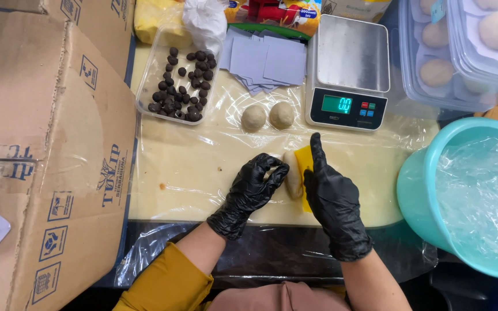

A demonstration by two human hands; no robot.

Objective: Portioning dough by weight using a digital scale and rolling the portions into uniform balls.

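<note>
Left hand (256, 183) in black glove, fingers curled around one end of pale dough piece (292, 174) on plastic-covered table (191, 167). Right hand (328, 193), also gloved, gripping yellow scraper (304, 164) pressed against dough, index finger pointing up. Two dough balls (267, 116) just beyond, near digital scale (348, 72). Tray of dark round fillings (180, 80) at left, teal bucket (416, 196) at right.

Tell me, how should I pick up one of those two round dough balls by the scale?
Cup a dough ball around its sides from above, fingers spread. It looks round and soft, sits alone on the plastic sheet with a small gap beside its twin, so a gentle top-down hold seems best.
</note>
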